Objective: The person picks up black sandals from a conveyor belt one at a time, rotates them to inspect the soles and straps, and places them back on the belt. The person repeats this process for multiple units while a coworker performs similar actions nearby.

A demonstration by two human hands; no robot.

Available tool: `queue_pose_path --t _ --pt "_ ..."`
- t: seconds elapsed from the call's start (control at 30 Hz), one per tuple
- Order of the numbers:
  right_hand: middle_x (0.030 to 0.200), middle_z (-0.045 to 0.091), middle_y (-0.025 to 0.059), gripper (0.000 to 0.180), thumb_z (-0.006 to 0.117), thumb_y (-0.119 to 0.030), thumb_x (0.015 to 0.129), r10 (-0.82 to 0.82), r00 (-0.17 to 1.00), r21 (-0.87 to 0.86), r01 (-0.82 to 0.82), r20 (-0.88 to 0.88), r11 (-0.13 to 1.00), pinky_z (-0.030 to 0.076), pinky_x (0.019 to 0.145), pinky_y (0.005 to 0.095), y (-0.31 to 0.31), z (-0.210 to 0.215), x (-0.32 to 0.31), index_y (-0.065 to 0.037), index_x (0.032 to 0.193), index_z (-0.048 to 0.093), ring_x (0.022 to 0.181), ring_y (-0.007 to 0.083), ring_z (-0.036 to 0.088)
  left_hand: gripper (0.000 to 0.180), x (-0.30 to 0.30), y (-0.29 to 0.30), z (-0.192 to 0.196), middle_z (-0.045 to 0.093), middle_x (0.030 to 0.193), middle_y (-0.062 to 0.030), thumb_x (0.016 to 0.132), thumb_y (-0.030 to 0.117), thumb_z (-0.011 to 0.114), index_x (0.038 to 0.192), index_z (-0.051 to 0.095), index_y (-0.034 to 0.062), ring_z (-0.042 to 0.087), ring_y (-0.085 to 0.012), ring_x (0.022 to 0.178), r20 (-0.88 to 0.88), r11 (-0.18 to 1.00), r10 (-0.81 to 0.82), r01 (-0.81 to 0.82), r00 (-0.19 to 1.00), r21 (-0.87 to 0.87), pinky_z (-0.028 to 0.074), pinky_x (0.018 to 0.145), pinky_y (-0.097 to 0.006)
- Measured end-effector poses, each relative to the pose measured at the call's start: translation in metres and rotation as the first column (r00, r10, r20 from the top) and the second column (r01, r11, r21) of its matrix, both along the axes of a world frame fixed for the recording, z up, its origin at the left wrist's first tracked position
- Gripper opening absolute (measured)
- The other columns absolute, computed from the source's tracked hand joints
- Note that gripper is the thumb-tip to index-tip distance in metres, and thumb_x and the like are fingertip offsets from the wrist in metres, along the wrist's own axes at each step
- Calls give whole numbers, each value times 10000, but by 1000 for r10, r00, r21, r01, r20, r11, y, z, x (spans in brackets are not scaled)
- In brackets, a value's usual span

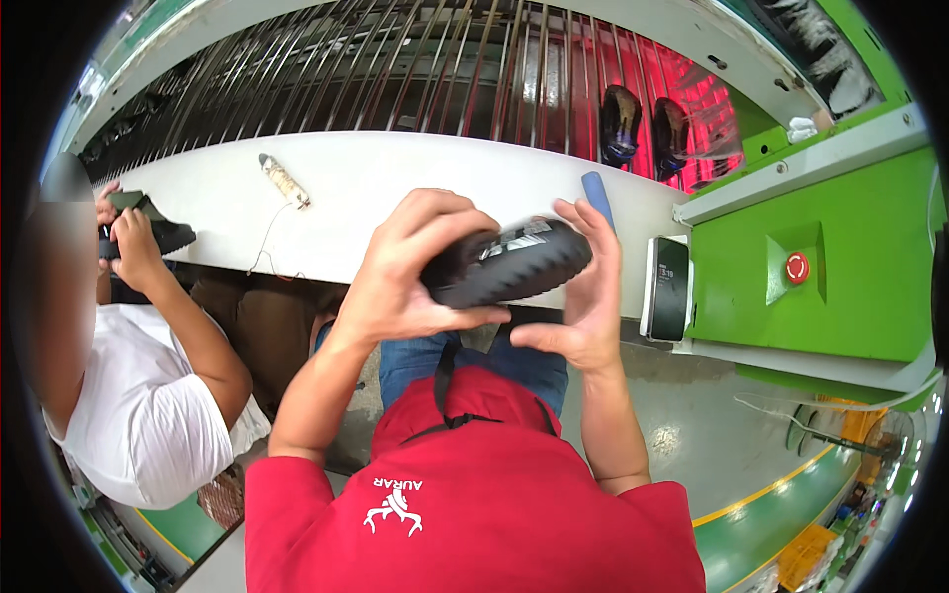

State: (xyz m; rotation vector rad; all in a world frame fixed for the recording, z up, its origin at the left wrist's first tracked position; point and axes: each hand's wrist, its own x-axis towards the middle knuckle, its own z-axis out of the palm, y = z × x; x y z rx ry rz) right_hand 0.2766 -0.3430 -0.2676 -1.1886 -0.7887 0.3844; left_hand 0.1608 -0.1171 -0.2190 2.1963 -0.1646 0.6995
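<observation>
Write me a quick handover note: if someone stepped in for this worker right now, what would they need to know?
Left hand: gripping the black shoe from above.
Right hand: cupping the shoe's other end, fingers spread.
The shoe is held sole-side toward the camera, above the white bench.
Two more dark shoes sit on the rod conveyor behind.
A co-worker's hands on the left hold another shoe.
Done and left: cannot tell from this view.

Head-worn fisheye, steeply downward, close above a workbench point(376, 188).
</observation>
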Motion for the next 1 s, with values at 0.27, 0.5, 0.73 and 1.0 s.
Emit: queue_pose_path --t 0.27,0.5,0.73,1.0 --pt "1597 461 162 1269 1067 -135 659 -25 995 -149 38 92 988 527 1149 402 25 3 -5 -93 1741 404 1449 307 567 1416 3 -1 -13 651 1497 -282 643 150 1118 1726 215 18 689 -417 1374 281 691 100 137 955 -710 601 1136 -506" --pt "1465 511 166 1217 1060 -274 606 -119 721 -318 440 682 840 598 1023 466 22 -21 28 -84 1676 513 1266 366 646 1023 -19 33 -81 508 1615 -160 658 247 1082 1540 601 54 535 -327 1514 -50 912 294 -296 954 -284 468 1254 -474" --pt "1415 528 162 1313 1095 -391 560 -182 676 -259 496 714 829 604 984 446 26 -36 26 -41 1676 500 1236 344 650 859 -3 28 -82 598 1513 -163 652 397 1075 1367 735 64 545 -382 1471 -48 934 356 -354 933 38 504 1190 -509" --pt "1412 517 154 1336 1111 -533 534 -222 653 -198 505 724 840 604 995 449 28 -47 27 -54 1646 545 1236 333 638 843 -1 31 -87 640 1460 -152 600 395 1100 1295 763 59 578 -375 1459 -22 934 358 -358 934 3 528 1178 -506"
